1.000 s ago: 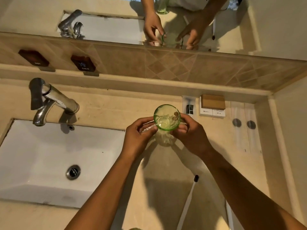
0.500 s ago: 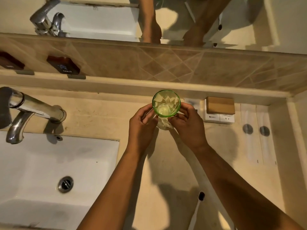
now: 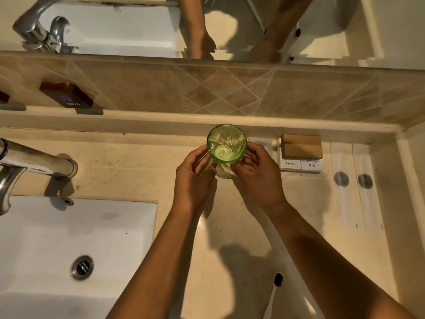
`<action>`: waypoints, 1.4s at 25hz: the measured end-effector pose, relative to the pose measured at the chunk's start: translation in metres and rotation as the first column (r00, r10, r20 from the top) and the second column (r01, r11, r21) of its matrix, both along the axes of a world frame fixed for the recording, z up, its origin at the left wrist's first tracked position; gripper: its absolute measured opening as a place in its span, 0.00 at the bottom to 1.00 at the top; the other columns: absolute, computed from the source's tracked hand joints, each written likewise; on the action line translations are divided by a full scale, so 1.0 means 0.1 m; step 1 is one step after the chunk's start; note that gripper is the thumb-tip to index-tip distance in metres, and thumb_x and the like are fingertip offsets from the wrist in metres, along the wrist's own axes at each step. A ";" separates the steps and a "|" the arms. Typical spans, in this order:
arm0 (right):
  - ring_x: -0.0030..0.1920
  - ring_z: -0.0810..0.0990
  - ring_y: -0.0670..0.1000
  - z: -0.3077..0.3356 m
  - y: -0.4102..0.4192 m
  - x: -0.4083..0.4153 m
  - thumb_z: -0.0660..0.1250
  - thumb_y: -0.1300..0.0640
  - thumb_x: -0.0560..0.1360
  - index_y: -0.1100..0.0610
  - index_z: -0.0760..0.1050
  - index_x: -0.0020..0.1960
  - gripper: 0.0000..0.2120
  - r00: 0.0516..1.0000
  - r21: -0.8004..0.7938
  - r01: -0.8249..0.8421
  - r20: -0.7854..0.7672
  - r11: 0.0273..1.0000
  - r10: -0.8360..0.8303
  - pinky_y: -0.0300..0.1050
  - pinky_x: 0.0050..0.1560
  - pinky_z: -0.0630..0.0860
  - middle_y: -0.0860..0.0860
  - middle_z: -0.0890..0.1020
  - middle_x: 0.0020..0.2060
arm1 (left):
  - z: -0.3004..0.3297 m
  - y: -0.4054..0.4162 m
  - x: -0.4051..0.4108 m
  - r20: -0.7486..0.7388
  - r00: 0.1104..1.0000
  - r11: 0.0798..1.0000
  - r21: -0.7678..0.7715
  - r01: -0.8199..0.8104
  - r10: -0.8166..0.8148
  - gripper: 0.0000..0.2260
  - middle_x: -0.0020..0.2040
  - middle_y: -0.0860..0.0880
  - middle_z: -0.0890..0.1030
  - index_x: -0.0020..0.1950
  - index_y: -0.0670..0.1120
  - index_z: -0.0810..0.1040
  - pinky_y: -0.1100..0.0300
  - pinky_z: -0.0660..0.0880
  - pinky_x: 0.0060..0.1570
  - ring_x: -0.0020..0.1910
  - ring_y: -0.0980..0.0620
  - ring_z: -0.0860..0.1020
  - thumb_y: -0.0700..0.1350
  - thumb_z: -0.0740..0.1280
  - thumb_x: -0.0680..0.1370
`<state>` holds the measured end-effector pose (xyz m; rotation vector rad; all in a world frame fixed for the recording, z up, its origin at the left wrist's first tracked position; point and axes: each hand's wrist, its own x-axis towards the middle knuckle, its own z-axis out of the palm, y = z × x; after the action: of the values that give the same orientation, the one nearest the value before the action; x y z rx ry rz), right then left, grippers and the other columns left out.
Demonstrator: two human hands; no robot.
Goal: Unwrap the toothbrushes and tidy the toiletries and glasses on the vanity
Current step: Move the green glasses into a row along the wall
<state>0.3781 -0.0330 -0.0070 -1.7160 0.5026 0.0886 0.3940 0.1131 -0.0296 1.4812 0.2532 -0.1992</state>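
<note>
Both hands close their grip on the green glass [image 3: 227, 143]: the left hand [image 3: 193, 178] curls round its left side, the right hand [image 3: 257, 176] round its right, fingers meeting at the base, where clear wrapping bunches. The glass stands upright near the back of the surface [image 3: 128, 162], by the wall ledge. To the left lies the white sink [image 3: 69, 238] with its chrome faucet [image 3: 34, 162]. Right of the glass sits a small brown and white box [image 3: 300, 153], then two wrapped packets [image 3: 354, 187]. An unwrapped toothbrush [image 3: 274, 291] lies at the near edge.
</note>
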 end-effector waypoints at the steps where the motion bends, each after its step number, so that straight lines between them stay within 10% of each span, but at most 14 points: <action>1: 0.51 0.81 0.31 -0.01 0.00 0.00 0.73 0.66 0.74 0.55 0.73 0.69 0.25 1.000 0.003 0.003 -0.005 1.000 -0.003 0.26 0.46 0.76 0.44 0.82 0.56 | -0.02 0.00 0.01 -0.003 1.000 1.000 -0.008 0.004 -0.004 0.23 0.54 0.59 0.83 0.63 0.44 0.77 0.63 0.80 0.54 0.56 0.62 0.82 0.22 0.64 0.75; 20: 0.59 0.82 0.43 -0.06 -0.03 0.05 0.72 0.61 0.76 0.52 0.70 0.73 0.27 0.999 -0.116 -0.012 -0.039 0.993 0.008 0.24 0.49 0.76 0.48 0.82 0.63 | -0.05 -0.04 0.05 0.053 0.990 0.980 0.162 0.119 -0.130 0.24 0.69 0.47 0.78 0.72 0.43 0.72 0.63 0.76 0.63 0.69 0.53 0.76 0.29 0.67 0.77; 25: 0.46 0.79 0.32 0.07 -0.01 -0.16 0.65 0.68 0.78 0.57 0.70 0.74 0.25 0.997 -0.146 -0.045 -0.068 0.988 0.035 0.20 0.40 0.71 0.49 0.82 0.57 | 0.02 0.01 -0.09 -0.082 0.984 0.964 0.200 0.173 -0.159 0.29 0.76 0.48 0.69 0.78 0.45 0.63 0.65 0.73 0.63 0.74 0.52 0.69 0.31 0.66 0.79; 29: 0.35 0.77 0.29 0.21 0.01 -0.60 0.63 0.71 0.77 0.58 0.76 0.65 0.20 0.994 -0.156 -0.085 -0.080 0.984 0.074 0.20 0.37 0.69 0.48 0.81 0.44 | 0.11 0.37 -0.39 -0.090 0.984 0.931 0.322 0.173 -0.152 0.16 0.60 0.47 0.83 0.66 0.47 0.77 0.46 0.76 0.66 0.61 0.50 0.81 0.39 0.67 0.78; 35: 0.45 0.82 0.38 0.15 0.18 -1.74 0.68 0.59 0.78 0.46 0.81 0.55 0.10 0.914 -0.224 -0.393 -0.202 0.892 0.352 0.33 0.46 0.79 0.42 0.85 0.46 | 0.36 1.20 -1.54 -0.163 0.977 0.858 0.474 0.198 -0.135 0.08 0.45 0.55 0.87 0.51 0.47 0.84 0.58 0.78 0.50 0.45 0.63 0.83 0.38 0.66 0.79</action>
<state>0.2045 -0.0148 0.0080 -2.0607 0.2987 0.4559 0.2401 0.2331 0.0064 2.0030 0.2890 -0.3906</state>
